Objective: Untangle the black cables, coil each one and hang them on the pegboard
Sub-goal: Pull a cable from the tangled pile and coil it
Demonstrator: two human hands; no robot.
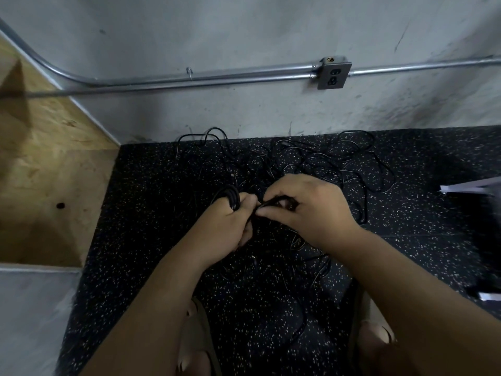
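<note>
View from above a person crouched over the floor, both forearms reaching forward. The left hand (225, 226) is clenched around a coiled black cable (231, 197), whose several loops rise over the knuckles and curve back down into the fist. The right hand (309, 210) meets it just to the side. Its thumb and fingers pinch a short cable strand (271, 204) that runs across to the left hand, and the two hands touch at the fingertips.

Beyond and beneath the hands lies the tangle of black cables (311, 158), spread loosely over the speckled black rubber floor (162, 267). Its far loops reach the foot of the concrete wall (244, 36), and a few strands trail back towards the person between the forearms. How many separate cables make up the tangle cannot be told.

Along the wall runs a metal conduit (217, 78) bearing a small hook (189, 71) and, further right, a grey outlet box (334, 73). A plywood panel (40, 158) closes the left side. At the right edge stands a dark object (485, 240) with a pale upper rim, too blurred to name. The person's sandalled feet (198, 346) show at the bottom, partly hidden by the arms.
</note>
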